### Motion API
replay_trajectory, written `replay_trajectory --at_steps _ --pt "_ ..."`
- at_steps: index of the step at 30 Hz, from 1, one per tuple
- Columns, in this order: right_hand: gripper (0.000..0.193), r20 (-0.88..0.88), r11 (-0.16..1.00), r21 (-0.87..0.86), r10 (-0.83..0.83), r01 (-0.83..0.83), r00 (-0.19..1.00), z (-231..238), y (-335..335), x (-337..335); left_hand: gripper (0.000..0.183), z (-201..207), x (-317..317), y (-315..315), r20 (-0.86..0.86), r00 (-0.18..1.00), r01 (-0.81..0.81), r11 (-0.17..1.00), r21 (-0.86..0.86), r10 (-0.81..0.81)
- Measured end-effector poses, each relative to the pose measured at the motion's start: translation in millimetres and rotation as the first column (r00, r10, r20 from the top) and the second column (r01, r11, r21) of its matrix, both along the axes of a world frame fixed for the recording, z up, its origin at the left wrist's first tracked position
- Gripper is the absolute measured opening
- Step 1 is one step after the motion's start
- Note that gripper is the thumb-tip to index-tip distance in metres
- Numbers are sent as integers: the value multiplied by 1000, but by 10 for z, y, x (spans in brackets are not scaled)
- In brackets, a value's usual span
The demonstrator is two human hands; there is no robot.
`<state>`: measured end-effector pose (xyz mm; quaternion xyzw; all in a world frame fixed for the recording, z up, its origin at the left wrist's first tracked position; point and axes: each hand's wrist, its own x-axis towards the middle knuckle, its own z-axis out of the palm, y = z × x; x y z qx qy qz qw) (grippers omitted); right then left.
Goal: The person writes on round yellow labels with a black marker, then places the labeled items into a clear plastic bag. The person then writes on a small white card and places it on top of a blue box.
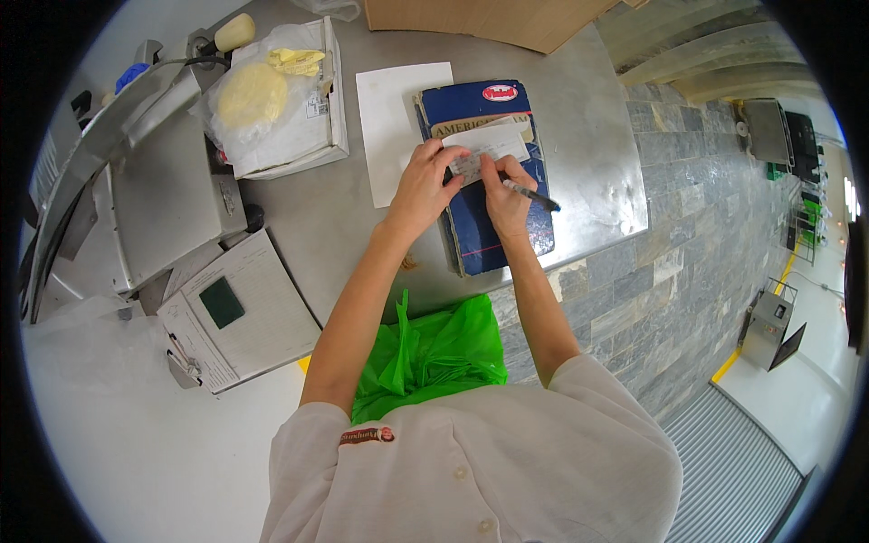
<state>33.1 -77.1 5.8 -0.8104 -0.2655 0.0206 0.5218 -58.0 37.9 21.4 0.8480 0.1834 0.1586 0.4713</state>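
A small white paper slip (493,143) with handwriting on it lies over a worn dark blue cardboard box or book (482,237) on the metal table. My left hand (424,185) holds the slip's left edge, fingers bent and pinching it. In my right hand (509,201) is a dark pen (532,194), its tip on the paper side hidden by my fingers. A blank white sheet (378,109) lies flat beside the blue box, partly under it.
A white carton (308,145) carries a plastic bag with a round yellow item. Left are a metal slicer-like machine (163,199) and a clipboard (262,308) with papers and a dark green pad. A brown cardboard box (480,20) stands far back; a green plastic bag (434,348) hangs near me.
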Motion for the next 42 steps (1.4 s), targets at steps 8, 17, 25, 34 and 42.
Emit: replay_trajectory --at_steps 8,17,25,34,42 --pt "26 17 1000 10 22 -22 1000 -33 -12 23 34 6 4 -2 -11 1000 -6 1000 10 6" --pt "31 -357 970 185 -86 161 930 86 -228 530 33 41 10 -5 -32 999 -2 1000 -15 1" --pt "28 -285 998 51 37 -23 958 35 -225 492 32 61 28 -13 -44 999 16 998 64 -13" --pt "27 -322 989 138 -1 48 947 63 -161 483 33 54 36 -20 -56 998 10 1000 30 -8" --pt "27 -302 994 99 -8 40 953 35 -160 468 33 86 40 -8 -62 998 11 1000 12 -10"
